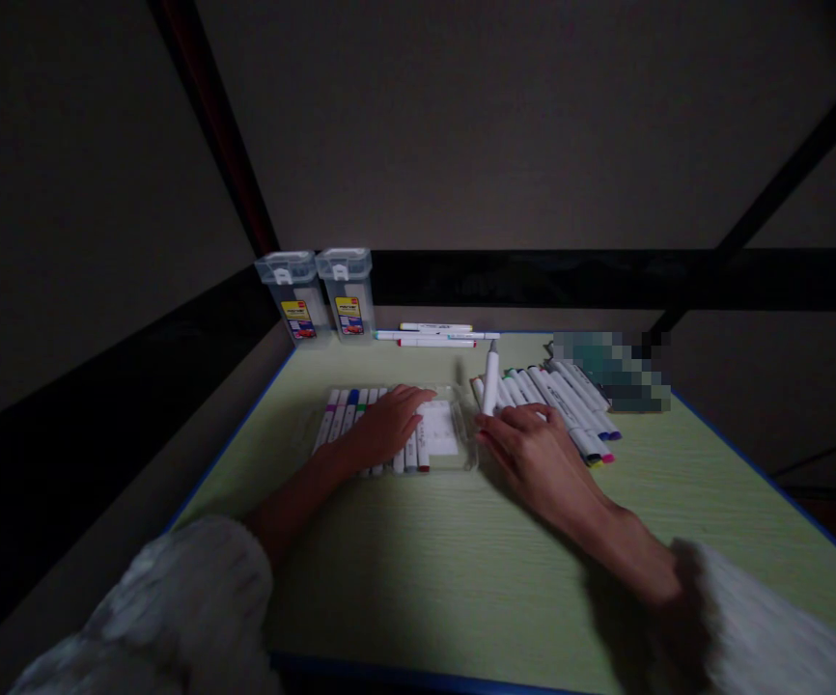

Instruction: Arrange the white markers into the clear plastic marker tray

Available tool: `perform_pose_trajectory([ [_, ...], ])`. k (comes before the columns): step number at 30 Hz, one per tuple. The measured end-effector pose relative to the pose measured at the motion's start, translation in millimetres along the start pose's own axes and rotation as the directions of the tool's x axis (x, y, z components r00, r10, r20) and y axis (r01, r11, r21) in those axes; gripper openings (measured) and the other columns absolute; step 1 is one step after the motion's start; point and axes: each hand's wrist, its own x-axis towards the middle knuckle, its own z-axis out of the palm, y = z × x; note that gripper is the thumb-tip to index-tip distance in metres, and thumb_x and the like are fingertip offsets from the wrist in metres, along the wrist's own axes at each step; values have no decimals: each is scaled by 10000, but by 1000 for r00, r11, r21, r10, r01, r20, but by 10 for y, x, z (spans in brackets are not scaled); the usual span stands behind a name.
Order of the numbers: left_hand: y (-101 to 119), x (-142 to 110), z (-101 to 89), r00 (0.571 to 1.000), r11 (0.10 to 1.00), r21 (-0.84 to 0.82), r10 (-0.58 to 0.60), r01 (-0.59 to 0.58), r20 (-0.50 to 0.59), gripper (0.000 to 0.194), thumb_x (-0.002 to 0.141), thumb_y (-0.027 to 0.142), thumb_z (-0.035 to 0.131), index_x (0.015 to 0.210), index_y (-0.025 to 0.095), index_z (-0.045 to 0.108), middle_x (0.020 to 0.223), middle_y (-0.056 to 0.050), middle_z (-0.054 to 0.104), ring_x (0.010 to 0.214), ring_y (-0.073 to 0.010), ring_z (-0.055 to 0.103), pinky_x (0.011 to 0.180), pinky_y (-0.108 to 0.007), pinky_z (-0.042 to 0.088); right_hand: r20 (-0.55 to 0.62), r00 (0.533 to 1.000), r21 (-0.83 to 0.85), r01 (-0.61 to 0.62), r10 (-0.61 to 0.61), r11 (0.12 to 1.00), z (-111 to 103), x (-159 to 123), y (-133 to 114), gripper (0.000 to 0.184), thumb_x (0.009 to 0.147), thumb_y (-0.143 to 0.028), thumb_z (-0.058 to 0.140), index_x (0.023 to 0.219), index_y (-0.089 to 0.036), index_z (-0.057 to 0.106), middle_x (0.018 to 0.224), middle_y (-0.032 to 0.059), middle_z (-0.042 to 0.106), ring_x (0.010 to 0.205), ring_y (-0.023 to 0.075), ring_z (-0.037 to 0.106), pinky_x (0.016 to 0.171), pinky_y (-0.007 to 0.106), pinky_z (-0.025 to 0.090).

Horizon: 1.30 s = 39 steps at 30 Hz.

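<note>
Between the thumb and fingers of my right hand [534, 449] a white marker [491, 381] stands nearly upright, its grey tip up. My left hand [393, 423] lies with fingers stretched over a clear plastic case [467, 454]. In that case several white markers [410, 454] with coloured ends lie side by side, partly hidden by the hand. A white paper [441, 428] shows in the case's right part. Beside my right hand, a row of loose markers [559, 401] with coloured caps is spread on the table.
Two clear lidded boxes [346, 294] with yellow labels stand at the table's back left. Several markers [436, 336] lie along the back edge. A blurred-out dark green item [617, 372] sits at the back right. The light green table [418, 589] has blue edges.
</note>
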Motion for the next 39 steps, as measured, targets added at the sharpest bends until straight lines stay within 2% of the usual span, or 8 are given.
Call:
perform_pose_trajectory([
  [4,-13,5,4,1000,1000,13,27,-27,17,296,813,138,356,1087,130,468,1078,-92,524,1032,-185,433,929,-366,365,31,998,-55,-57,59,997,-2,-5,78,259,860,-224,364,945,-168,603,692,44,585,670,171,517,735,325,245],
  [9,-23,6,8,999,999,9,44,-44,20,273,823,143,344,1057,115,483,1076,-92,524,1035,-179,427,933,-356,361,4,996,-79,-88,89,993,-6,-26,128,256,842,-227,380,915,-173,619,668,44,590,655,171,526,719,326,250],
  [19,-27,2,5,998,998,15,54,-54,18,259,820,135,333,1009,137,510,1073,-87,529,1038,-181,431,927,-366,366,85,993,-100,-79,87,992,-113,-55,129,238,802,-193,382,773,-179,618,615,41,568,579,157,502,635,322,254],
  [29,-22,3,-1,998,998,13,64,-64,16,255,822,132,331,1000,125,514,1064,-87,532,1028,-176,433,922,-364,366,190,979,-124,-49,72,991,-78,-99,148,214,784,-197,416,650,-188,583,629,35,566,568,155,501,617,331,252],
  [39,-40,4,12,998,998,12,67,-67,13,254,815,132,341,992,139,523,1063,-85,534,1036,-182,432,920,-386,367,147,985,-139,-72,92,988,-103,-93,132,289,819,-245,411,592,-162,571,612,46,573,521,145,508,607,331,271],
])
